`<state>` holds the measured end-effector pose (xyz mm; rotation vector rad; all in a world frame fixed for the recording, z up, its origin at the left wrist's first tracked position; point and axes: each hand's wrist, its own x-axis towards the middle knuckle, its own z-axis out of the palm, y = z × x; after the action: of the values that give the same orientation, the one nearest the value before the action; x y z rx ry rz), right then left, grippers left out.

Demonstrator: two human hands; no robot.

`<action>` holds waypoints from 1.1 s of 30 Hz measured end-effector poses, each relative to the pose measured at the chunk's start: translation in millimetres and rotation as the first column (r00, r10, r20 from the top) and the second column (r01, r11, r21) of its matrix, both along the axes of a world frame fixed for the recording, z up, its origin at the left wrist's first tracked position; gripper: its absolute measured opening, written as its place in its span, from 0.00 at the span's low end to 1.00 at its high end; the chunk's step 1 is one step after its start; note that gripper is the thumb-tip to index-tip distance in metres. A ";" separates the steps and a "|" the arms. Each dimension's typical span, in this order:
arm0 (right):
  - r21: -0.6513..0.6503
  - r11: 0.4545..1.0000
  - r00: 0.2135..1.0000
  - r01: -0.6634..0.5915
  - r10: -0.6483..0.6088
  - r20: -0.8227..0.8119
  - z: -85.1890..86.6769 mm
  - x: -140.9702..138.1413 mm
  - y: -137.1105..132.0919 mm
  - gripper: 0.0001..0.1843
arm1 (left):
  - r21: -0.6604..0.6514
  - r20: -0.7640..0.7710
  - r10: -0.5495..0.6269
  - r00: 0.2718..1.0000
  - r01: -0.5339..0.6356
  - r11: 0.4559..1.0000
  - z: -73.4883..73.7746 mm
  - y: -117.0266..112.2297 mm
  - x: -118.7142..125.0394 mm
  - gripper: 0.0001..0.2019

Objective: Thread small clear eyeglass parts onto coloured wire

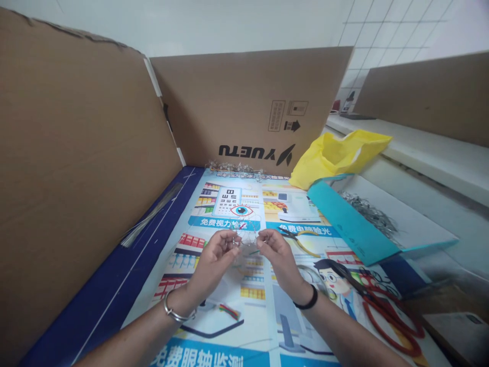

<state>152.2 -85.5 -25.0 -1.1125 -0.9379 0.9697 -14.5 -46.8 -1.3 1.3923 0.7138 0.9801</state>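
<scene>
Thin silvery wire [250,238], bent into a loop-like shape, spans the gap between my two hands above the printed sheet. My left hand [219,252] pinches its left side between thumb and fingers. On the other side, my right hand [278,252] has thumb and forefinger closed on the wire too. The exact form of the wire is too fine to make out against the print. Just beyond my right hand lie pliers with yellow handles [307,247].
Large scissors with red handles [393,311] lie at right. Behind them stands a turquoise box [351,224] holding tangled wire pieces, near a yellow bag [332,158]. Straight wires [153,214] lie at left. Small wire pieces [237,168] line the back cardboard panel [244,102].
</scene>
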 end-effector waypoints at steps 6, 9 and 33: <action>0.030 0.998 0.998 -0.048 0.046 0.046 -6.2 -0.6 -1.2 0.09 | 0.040 -0.025 -0.029 0.999 0.030 0.999 -4.9 -2.5 2.3 0.16; 0.042 0.998 0.997 -0.044 0.041 0.066 -12.4 -0.2 0.2 0.06 | 0.125 -0.079 -0.025 0.997 0.035 0.992 -7.8 -3.3 3.4 0.19; 0.049 0.998 0.998 -0.038 0.041 -0.046 -9.1 -0.7 -2.2 0.06 | 0.874 -0.364 0.318 0.875 0.203 0.442 -33.8 -15.7 1.2 0.23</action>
<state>151.4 -87.6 -34.1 -1.0297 -0.9434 0.9964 -13.3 -62.5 -35.1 2.6896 0.5910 1.1329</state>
